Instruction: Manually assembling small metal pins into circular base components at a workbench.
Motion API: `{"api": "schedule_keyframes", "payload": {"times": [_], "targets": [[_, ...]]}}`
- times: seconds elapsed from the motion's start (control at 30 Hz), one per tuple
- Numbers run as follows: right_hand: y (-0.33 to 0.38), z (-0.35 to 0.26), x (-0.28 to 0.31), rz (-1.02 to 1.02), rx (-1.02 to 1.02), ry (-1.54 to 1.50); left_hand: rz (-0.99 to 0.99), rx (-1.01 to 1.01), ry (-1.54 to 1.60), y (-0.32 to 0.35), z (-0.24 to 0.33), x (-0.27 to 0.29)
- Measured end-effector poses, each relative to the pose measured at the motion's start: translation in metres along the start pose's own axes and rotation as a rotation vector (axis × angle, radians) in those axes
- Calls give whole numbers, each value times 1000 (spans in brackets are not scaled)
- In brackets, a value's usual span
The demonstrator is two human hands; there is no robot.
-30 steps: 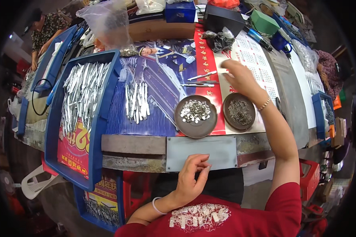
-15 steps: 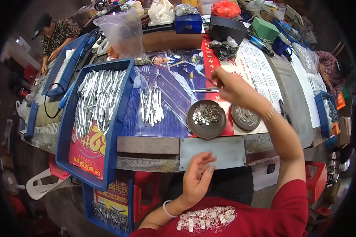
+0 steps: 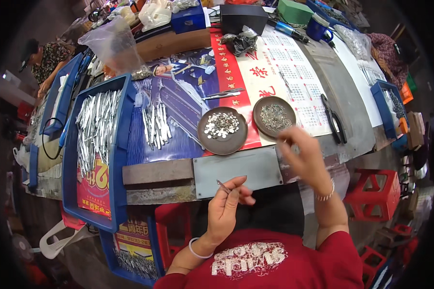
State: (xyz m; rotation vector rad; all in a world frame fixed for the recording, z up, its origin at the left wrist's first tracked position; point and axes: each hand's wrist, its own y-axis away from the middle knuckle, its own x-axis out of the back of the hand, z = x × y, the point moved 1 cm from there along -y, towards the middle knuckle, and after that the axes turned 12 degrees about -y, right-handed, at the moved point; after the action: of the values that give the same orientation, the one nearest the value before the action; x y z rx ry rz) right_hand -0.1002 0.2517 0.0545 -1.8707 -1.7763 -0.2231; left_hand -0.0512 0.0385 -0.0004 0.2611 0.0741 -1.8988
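My left hand (image 3: 223, 212) is closed in a pinch on a thin metal piece (image 3: 221, 184), whose tip sticks out above the thumb; the fingers hide the rest. It is just in front of the grey metal plate (image 3: 236, 171) at the bench edge. My right hand (image 3: 305, 159) is beside the near rim of a brown dish (image 3: 258, 120) of small metal pins (image 3: 275, 117). Its fingers are bent and smeared by motion, so I cannot see whether they hold anything. Left of that, another brown dish (image 3: 224, 149) holds small round silvery discs (image 3: 222, 124).
Slim metal strips (image 3: 155, 125) lie on the blue poster, and more fill a blue tray (image 3: 123, 159) at left. A few strips (image 3: 223, 94) lie beyond the discs. Black-handled pliers (image 3: 333, 120) lie at right. Red stools (image 3: 373, 195) stand below. Two people work at the far sides.
My right hand has come back from the far side of the poster to the pin dish. The metal piece now shows in my left hand, which was empty before. The view has shifted.
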Motion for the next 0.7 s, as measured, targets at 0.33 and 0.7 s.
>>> {"api": "schedule_keyframes", "payload": {"times": [0.33, 0.7], "targets": [[-59, 75, 10, -186, 74, 543, -160, 92, 23, 8, -2, -9], [-57, 75, 25, -8, -46, 69, -203, 218, 208, 2, -7, -10]]}}
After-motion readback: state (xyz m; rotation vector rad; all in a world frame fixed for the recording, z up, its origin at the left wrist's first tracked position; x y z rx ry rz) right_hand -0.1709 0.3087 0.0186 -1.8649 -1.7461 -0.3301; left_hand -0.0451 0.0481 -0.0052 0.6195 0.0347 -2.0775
